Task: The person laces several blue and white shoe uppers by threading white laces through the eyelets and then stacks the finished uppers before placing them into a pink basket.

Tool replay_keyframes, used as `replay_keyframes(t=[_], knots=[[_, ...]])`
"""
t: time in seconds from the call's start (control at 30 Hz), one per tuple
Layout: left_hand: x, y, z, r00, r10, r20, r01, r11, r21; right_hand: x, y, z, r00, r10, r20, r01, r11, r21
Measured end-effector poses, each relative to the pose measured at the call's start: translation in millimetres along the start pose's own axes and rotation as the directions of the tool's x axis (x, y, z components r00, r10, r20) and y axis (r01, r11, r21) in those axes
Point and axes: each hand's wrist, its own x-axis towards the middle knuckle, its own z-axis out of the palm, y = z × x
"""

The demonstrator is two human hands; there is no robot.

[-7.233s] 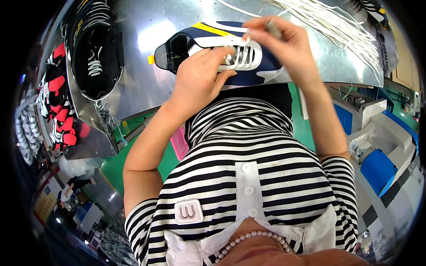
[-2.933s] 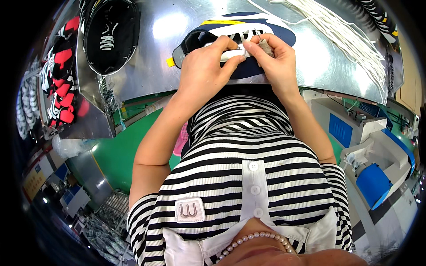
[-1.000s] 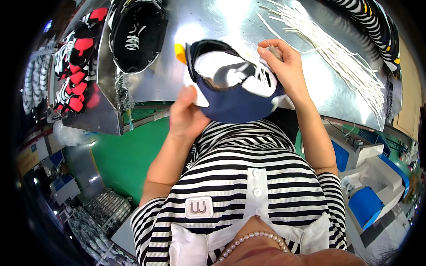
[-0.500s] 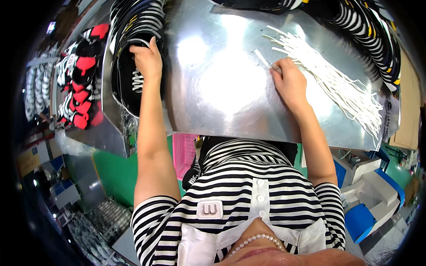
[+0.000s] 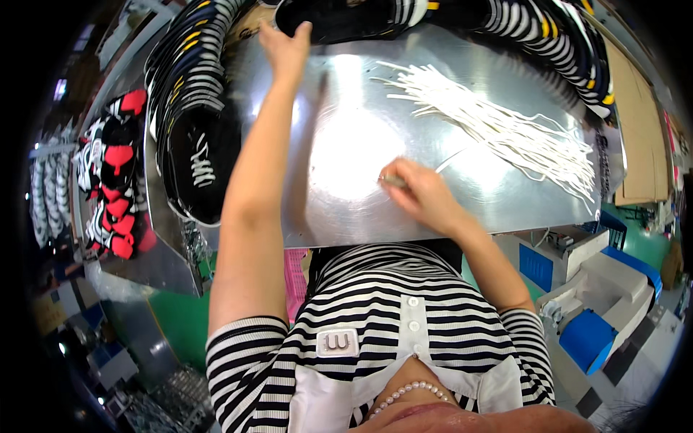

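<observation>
My left hand (image 5: 285,52) reaches to the far edge of the metal table, its thumb and fingers spread. Beside its thumb lies a black shoe (image 5: 336,23) at the front of a row; whether they touch I cannot tell. My right hand (image 5: 417,189) is closed over the middle of the table around a small slim thing with a greyish end (image 5: 393,180), its kind unclear. A thin white strip shows behind its knuckles. To the right lies a bundle of white shoelaces (image 5: 498,126). At the left, a black shoe (image 5: 216,155) with grey-white lacing heads another row.
The shiny metal table (image 5: 346,209) fills the middle. Striped, nested shoes (image 5: 195,58) curve along its left side, and another row (image 5: 563,50) along the right. Red, black and white shoes (image 5: 119,169) stand further left. A pink basket (image 5: 295,278) sits below the table edge.
My left hand has left the laced shoe at the left and moved away to the far shoe row. My right hand has come from the shoelace bundle toward the near middle of the table.
</observation>
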Motion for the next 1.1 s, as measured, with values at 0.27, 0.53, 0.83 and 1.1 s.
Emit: replay_keyframes(t=[0.27,0.53,0.83,1.1], knots=[[-34,0,-86,0.978,0.008,0.208,0.025,0.988,-0.152,-62,-39,-15,0.946,0.108,0.305,-0.319,0.474,0.821],[-177,188,-212,0.68,0.579,0.45,-0.535,0.811,-0.236,-77,-66,-35,0.99,-0.139,0.026,0.036,0.428,0.903],[-154,132,-190,0.779,0.44,0.446,-0.425,0.894,-0.141,-108,-62,-30,1.0,-0.019,0.002,0.005,0.361,0.933],[-103,128,-210,0.014,-0.108,0.994,0.065,0.992,0.107,-27,-6,30,0.926,0.317,-0.207,-0.115,0.758,0.642]])
